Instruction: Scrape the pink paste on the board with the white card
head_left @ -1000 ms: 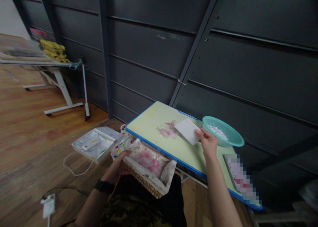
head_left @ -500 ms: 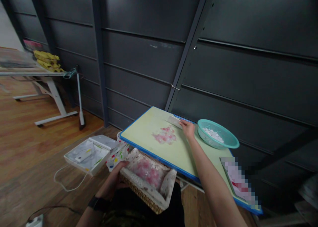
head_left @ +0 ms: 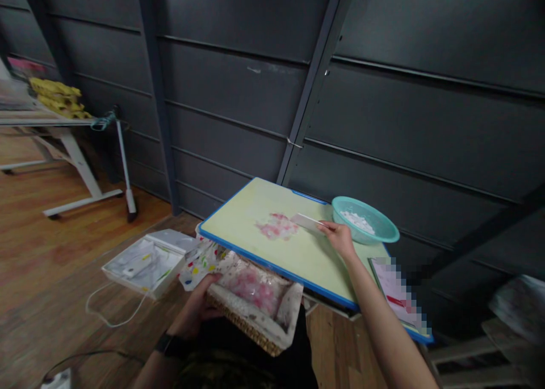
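Holding, head view: left hand [head_left: 196,304] curled round the basket [head_left: 244,323], lower centre, seemingly to steady it by the board [head_left: 238,207] | right hand [head_left: 339,239] pinching a card [head_left: 309,222] tilted, centre, probably so its edge meets the board near pink bits [head_left: 277,230] | bowl [head_left: 386,234], right of centre, perhaps crowding that hand; open box [head_left: 164,287], lower left

The table [head_left: 238,213] has a pale yellow top with a blue edge. A flat, uneven patch of pink and white material [head_left: 276,228] lies towards its far side. A green basin [head_left: 385,228] stands at the back right, and nearer the right end lies a flat panel [head_left: 389,287] (partly pixelated, with a red mark). On the wooden floor [head_left: 51,315] are an open white box [head_left: 170,278] and a looping pale cord [head_left: 108,325].
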Demonstrator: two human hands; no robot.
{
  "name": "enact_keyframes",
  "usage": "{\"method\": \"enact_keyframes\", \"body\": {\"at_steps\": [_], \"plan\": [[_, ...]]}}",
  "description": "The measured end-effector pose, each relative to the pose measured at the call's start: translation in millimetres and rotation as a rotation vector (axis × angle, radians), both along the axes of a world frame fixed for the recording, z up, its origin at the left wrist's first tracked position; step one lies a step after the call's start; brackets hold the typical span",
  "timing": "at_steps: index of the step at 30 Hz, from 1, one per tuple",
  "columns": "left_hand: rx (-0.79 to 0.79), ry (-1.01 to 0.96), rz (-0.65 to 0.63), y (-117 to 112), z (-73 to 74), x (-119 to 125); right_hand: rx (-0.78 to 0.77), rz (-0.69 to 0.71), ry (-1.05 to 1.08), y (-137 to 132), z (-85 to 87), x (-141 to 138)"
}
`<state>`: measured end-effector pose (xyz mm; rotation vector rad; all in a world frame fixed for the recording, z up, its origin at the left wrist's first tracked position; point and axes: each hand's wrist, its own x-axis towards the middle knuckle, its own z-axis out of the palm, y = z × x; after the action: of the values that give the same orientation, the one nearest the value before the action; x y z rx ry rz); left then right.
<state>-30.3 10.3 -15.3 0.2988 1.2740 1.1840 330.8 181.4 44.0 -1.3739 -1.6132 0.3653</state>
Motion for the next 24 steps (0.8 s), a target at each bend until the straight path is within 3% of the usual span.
{"method": "enact_keyframes", "body": {"at_steps": [6,11,18,24], "plan": [[0.002,0.043,-0.058,0.6,-2.4,5.6,-0.028,-0.026,-0.027,-49.1,6.0,17.4],[0.018,0.024,-0.047,-1.1,-1.4,10.4,-0.069,-0.004,0.046,-75.4,5.3,16.1],[0.005,0.024,-0.063,-3.8,6.2,15.8,-0.031,-0.096,0.14,-74.6,6.1,-0.1],[0.017,0.041,-0.06,-3.8,6.2,16.2,-0.084,0.051,0.111,-82.4,10.5,-28.6]]}}
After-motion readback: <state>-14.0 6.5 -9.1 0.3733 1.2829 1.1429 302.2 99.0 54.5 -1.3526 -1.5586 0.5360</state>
